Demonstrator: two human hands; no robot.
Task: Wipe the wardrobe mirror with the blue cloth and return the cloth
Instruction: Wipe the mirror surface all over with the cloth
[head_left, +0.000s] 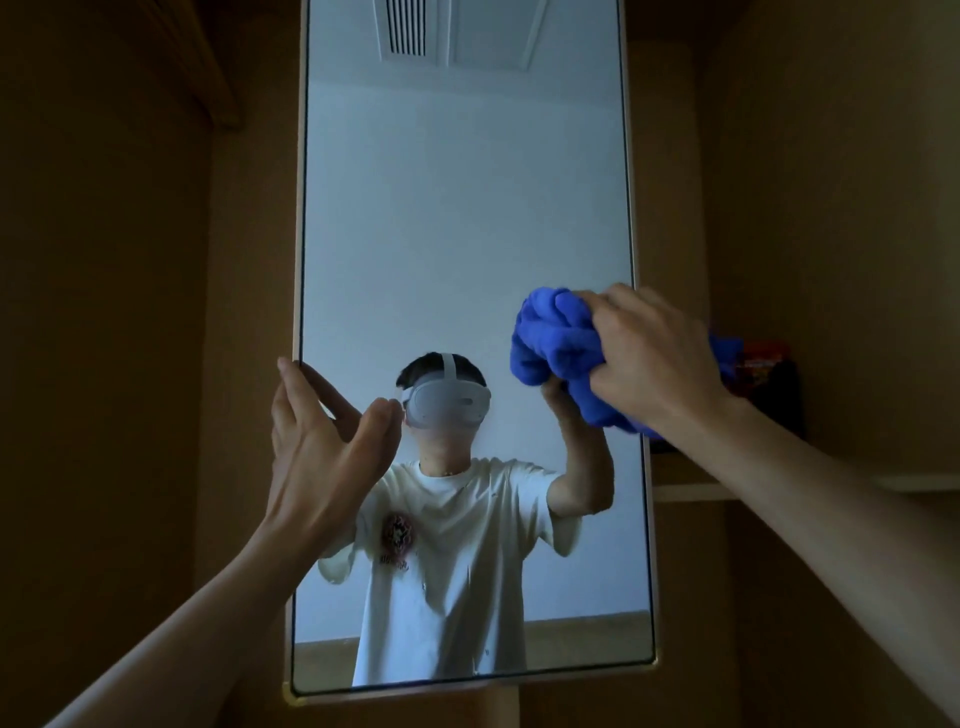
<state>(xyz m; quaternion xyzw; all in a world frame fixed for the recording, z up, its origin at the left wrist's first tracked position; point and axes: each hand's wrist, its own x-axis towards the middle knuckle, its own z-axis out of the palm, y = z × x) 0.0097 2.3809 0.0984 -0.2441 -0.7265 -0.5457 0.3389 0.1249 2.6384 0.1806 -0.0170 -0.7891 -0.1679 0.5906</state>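
Note:
A tall narrow wardrobe mirror (467, 218) with a pale frame fills the middle of the head view. My right hand (654, 353) grips a bunched blue cloth (556, 343) and holds it against the glass near the mirror's right edge, at mid height. My left hand (317, 441) rests on the mirror's left edge with fingers spread and straight, the fingertips on the frame. The glass reflects a person in a white T-shirt, a pale wall and a ceiling vent.
Brown wooden wardrobe panels (130, 364) surround the mirror on both sides. Behind my right wrist a shelf (909, 483) carries a dark object with a red and orange top (763, 364). The mirror's bottom edge (467, 680) sits low in the view.

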